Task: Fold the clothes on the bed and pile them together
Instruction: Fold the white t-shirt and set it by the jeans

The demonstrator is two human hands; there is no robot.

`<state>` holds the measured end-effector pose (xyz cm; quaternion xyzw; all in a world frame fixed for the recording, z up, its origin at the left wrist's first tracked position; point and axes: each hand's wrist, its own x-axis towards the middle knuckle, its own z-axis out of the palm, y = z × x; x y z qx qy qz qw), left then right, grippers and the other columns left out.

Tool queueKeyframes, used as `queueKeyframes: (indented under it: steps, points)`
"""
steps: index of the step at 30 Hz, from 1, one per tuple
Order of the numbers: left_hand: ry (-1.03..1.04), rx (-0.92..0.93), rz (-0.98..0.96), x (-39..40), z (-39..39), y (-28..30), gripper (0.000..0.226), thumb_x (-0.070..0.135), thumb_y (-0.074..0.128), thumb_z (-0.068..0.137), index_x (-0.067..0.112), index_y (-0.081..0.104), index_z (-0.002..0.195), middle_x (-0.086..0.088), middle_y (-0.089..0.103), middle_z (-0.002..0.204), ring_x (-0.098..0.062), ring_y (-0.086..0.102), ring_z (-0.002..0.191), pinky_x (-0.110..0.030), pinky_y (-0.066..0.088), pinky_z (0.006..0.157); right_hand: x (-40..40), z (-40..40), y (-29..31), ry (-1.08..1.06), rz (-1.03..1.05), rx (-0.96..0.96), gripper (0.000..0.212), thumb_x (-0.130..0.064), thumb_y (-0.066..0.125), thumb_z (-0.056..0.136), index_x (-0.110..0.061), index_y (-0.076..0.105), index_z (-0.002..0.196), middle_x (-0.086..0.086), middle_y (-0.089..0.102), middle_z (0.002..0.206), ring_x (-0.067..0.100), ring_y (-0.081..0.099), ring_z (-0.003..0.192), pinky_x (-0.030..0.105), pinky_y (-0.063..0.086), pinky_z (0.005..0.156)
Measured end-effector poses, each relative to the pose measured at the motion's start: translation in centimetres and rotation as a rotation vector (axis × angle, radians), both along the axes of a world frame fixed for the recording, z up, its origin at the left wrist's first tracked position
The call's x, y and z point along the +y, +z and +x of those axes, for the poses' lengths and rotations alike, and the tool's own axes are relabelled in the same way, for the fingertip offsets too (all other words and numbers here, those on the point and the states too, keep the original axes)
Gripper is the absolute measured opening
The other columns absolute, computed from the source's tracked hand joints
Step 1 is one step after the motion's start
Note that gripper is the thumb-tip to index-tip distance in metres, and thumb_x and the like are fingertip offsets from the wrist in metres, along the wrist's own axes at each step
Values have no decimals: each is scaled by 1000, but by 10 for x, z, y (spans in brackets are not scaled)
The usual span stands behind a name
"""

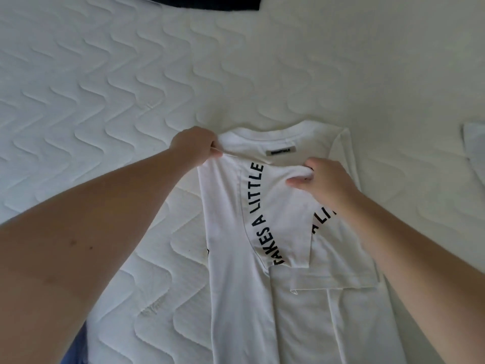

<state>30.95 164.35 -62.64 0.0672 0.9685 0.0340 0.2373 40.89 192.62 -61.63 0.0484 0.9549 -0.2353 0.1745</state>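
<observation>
A white T-shirt [283,258] with black lettering lies on the quilted white bed [118,88], its collar pointing away from me and both sides folded inward. My left hand [194,147] pinches the folded edge at the shirt's left shoulder. Near the collar, my right hand [325,182] grips a bunch of fabric from the folded-over flap. A grey label shows inside the neckline.
A dark garment [202,2] lies at the bed's far edge. Another pale cloth [475,153] peeks in at the right edge. Blue fabric [76,348] shows at the lower left under my arm.
</observation>
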Motion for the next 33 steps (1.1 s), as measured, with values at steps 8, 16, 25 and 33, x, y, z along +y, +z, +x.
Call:
queueKeyframes:
  steps: [8,16,25,33]
  points:
    - [157,203,291,-1,38,-24,32,27,62,94,8,53,119,-15,48,120,-36,57,96,-42,48,80,8,29,-4,-299,-280,-124,33,-34,82,73,-14,64,94,-1,63,85,17,57,73,25,38,57]
    - [765,122,719,-3,85,-7,35,35,46,102,9,65,87,-8,71,85,-19,66,69,-28,54,65,-63,105,21,98,-262,409,33,4,70,72,-20,73,95,-13,61,74,8,41,63,16,28,61]
    - [964,-243,896,12,125,-9,28,36,62,95,10,68,103,-12,74,97,-30,71,92,-42,60,82,-108,169,-20,454,-5,572,33,-6,77,68,-18,75,98,-9,71,96,21,65,85,35,50,86]
    - [995,-79,817,15,141,-14,27,38,60,94,13,64,103,-7,70,94,-28,67,90,-42,57,82,-93,175,-24,458,115,394,77,-17,77,70,-21,49,142,4,50,144,28,48,131,46,28,112]
